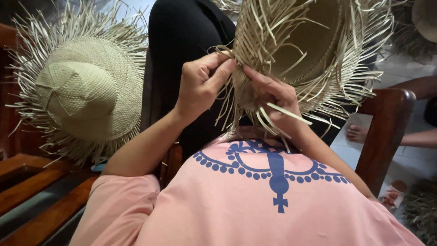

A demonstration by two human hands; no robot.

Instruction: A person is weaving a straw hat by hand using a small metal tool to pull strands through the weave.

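While the head view looks down over a pink shirt (255, 200) with a blue print, both hands work at the frayed edge of an unfinished straw hat (314, 45) held up in the middle of the scene, its hollow crown turned toward the camera. The left hand (200, 86) sits just left of the hat's near edge, its grip pressed together, thumb against forefinger, pinching a few loose straw strips (227, 54) where the weave ends. The right hand (273, 98) is just beside it on the right, under the brim; its fingers curl into the fringe and its grip closes on a bundle of strips, with one pale strip (289, 114) running across the knuckles. The two hands are near each other, nearly touching at the fingertips.

Behind the hat, toward the far side, lie the person's legs in black trousers (182, 36). At left, a second straw hat (86, 91) lies crown up, its brim ringed with uncut strips, resting on a wooden bench (32, 187) of reddish slats. At right stands a wooden armrest (387, 132); beyond it, another person's bare foot (357, 133) and forearm show on the pale tiled floor (405, 68). A heap of straw (421, 209) lies at the near right corner.
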